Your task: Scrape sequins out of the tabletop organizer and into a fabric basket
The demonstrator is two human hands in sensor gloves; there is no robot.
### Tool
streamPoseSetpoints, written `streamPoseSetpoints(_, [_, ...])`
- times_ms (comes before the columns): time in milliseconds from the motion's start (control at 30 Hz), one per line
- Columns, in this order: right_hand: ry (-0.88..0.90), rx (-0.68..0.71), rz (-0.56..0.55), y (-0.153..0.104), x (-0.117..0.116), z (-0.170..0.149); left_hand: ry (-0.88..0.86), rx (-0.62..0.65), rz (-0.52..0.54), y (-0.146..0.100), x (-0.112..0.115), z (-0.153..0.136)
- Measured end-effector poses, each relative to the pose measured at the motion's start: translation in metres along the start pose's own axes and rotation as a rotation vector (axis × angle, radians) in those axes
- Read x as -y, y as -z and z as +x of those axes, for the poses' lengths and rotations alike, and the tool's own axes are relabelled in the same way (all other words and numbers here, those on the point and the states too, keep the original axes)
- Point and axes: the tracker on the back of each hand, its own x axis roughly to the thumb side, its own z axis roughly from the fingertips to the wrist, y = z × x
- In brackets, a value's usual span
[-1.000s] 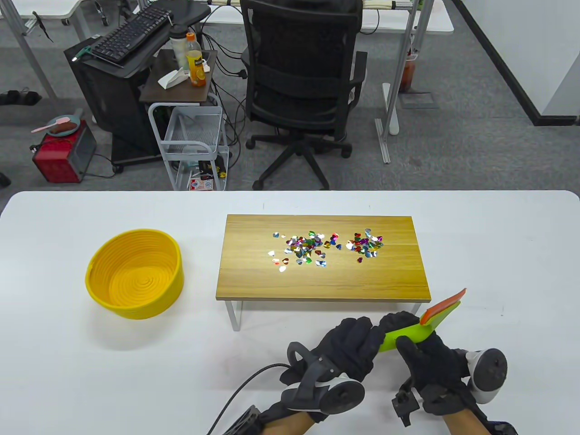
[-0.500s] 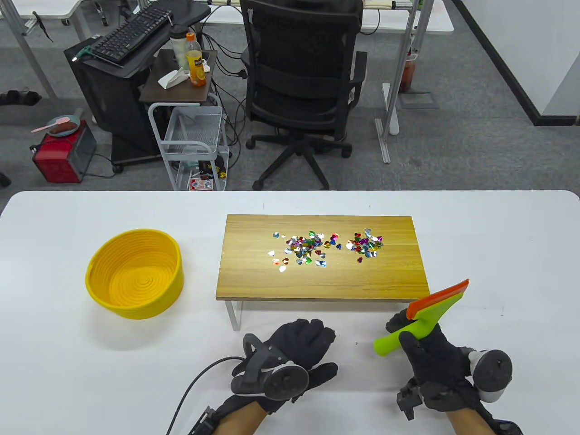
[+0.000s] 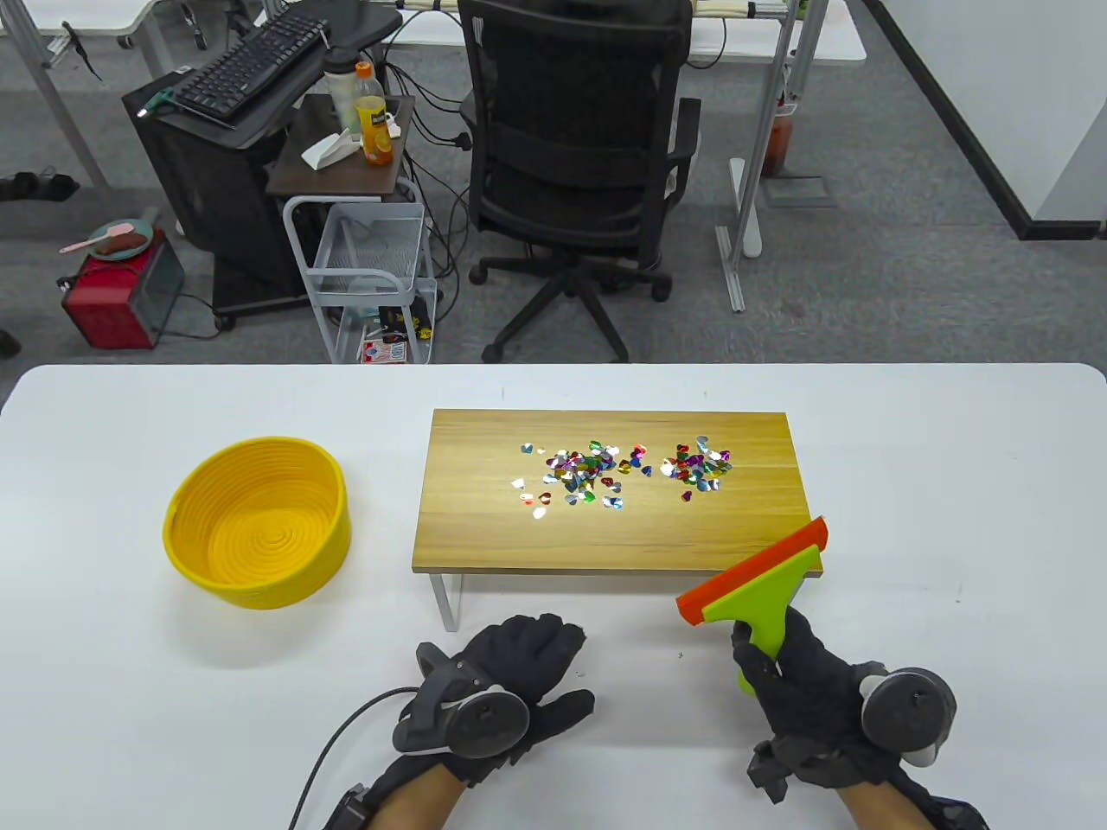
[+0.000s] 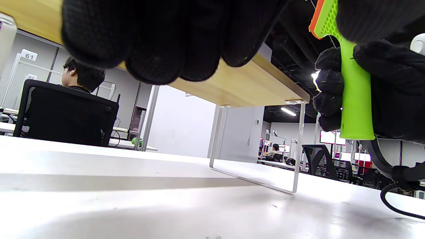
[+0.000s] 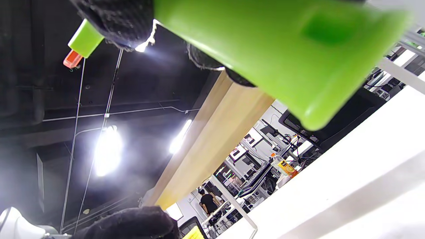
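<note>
Several shiny sequins [image 3: 623, 473] lie scattered on the wooden tabletop organizer [image 3: 484, 527], a small raised shelf in mid-table. The yellow fabric basket [image 3: 257, 521] stands empty to its left. My right hand [image 3: 796, 679] grips the handle of a green scraper with an orange blade [image 3: 757, 579], held up at the organizer's front right corner. The scraper also shows in the left wrist view [image 4: 353, 89] and the right wrist view [image 5: 279, 49]. My left hand [image 3: 519, 670] rests flat on the table in front of the organizer, fingers spread, holding nothing.
The white table [image 3: 951, 484] has bare surface on all sides of the organizer. The organizer's white metal leg [image 3: 445, 601] stands just beyond my left hand. A black office chair [image 3: 575, 173] and a cart [image 3: 367, 277] stand past the far edge.
My left hand let go of the scraper and moved left and down onto the table. My right hand turned the scraper upright, its blade now facing the organizer's front right corner.
</note>
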Motion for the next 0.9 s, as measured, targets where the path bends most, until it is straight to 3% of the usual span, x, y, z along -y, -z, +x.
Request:
streamPoseSetpoints(533, [-0.153,0.017,0.031,0.027,0.011,0.024,0.025,-0.005,0.007,-0.009,-0.010,-0.008])
streamPoseSetpoints(900, [-0.444,0.042,0.155,0.083,0.031,0.078,0.052,-0.003,0.002,-0.012,-0.010,-0.002])
